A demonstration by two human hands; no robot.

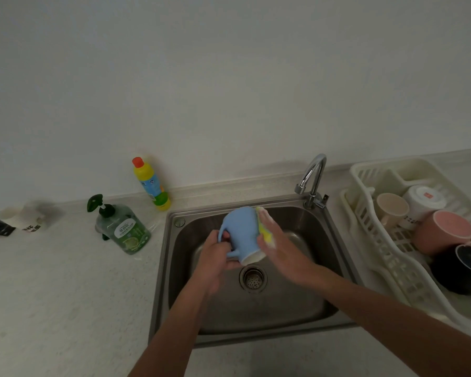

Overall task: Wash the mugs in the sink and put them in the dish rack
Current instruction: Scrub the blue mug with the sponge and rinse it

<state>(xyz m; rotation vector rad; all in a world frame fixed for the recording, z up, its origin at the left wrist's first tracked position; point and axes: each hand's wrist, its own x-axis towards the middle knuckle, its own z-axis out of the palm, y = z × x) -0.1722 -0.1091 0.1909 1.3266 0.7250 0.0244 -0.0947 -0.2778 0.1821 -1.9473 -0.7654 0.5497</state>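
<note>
Over the steel sink (174, 268) I hold a light blue mug (241, 235), tilted with its mouth toward me and its base away. My left hand (215, 259) grips it by the handle. My right hand (280, 246) presses a yellow sponge (265, 229) flat against the mug's right side. The white dish rack (375, 257) on the right holds several mugs: a cream one (392, 209), a white one (422, 200), a pink one (443, 231) and a dark one (462, 270).
A chrome tap (313, 178) stands at the sink's back right corner, with no water visible. The drain strainer (253, 278) lies below the mug. On the left counter stand a green soap pump bottle (121, 229), a yellow and blue bottle (151, 183) and a small white package (27, 219).
</note>
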